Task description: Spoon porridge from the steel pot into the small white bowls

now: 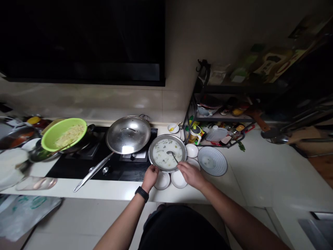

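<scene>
A wide metal bowl [151,160] of milky white liquid with dark green bits stands at the front right of the stove. My left hand [150,177] is closed on its near-left rim. In my right hand [191,173] is a metal spoon [174,156], its head dipping at the middle of the liquid. Small white bowls [162,182] crowd the near and right sides of the metal bowl, several in all. My right hand partly covers two of them. Right of these sits a larger ribbed bowl [219,160] with a little whitish liquid at its bottom.
A lidded frying pan [122,139] rests on the black stove [114,173], its long handle reaching over the front edge. Further left is a green basin [49,133] of pale shredded food. A small dish [176,130] with yellow contents and a loaded rack [203,119] stand behind.
</scene>
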`<state>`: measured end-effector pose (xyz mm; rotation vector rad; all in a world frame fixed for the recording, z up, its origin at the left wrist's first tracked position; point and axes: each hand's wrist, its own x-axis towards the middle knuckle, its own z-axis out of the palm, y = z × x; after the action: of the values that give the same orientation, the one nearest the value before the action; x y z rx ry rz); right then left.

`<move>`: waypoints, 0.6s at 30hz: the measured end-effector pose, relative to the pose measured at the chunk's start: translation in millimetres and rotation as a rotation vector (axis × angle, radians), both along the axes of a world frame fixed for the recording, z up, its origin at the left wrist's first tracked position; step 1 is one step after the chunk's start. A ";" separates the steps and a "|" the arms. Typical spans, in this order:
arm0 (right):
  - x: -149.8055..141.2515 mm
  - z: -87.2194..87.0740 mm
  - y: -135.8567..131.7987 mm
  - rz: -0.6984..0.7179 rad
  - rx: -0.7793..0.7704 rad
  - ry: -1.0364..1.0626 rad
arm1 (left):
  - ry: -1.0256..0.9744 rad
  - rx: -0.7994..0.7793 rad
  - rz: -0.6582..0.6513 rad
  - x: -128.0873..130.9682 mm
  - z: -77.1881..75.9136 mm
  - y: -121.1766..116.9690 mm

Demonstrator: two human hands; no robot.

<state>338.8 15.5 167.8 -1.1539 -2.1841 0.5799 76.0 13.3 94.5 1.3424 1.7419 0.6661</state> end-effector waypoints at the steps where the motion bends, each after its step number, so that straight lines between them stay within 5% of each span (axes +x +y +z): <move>1: 2.6 3.2 -5.5 0.073 0.052 -0.095 | -0.003 0.003 0.001 -0.1 -0.6 -0.1; 4: 22.4 11.6 -17.8 0.029 0.148 -0.196 | 0.003 0.000 0.008 -0.2 -1.2 -0.7; 8: 75.7 13.7 -24.7 -0.329 0.177 -0.027 | 0.015 0.014 0.001 -0.8 -0.2 -1.6; 13: 155.3 -2.1 -31.5 -0.839 -0.006 0.189 | 0.039 -0.004 -0.010 -0.1 2.4 -1.7; 18: 195.2 -26.0 -39.9 -0.996 -0.187 0.308 | 0.092 -0.018 -0.004 3.4 5.5 -1.3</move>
<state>534.0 -24.4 141.8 -1.8849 -1.0910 0.4564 79.3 12.0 100.0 1.3832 1.8134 0.5928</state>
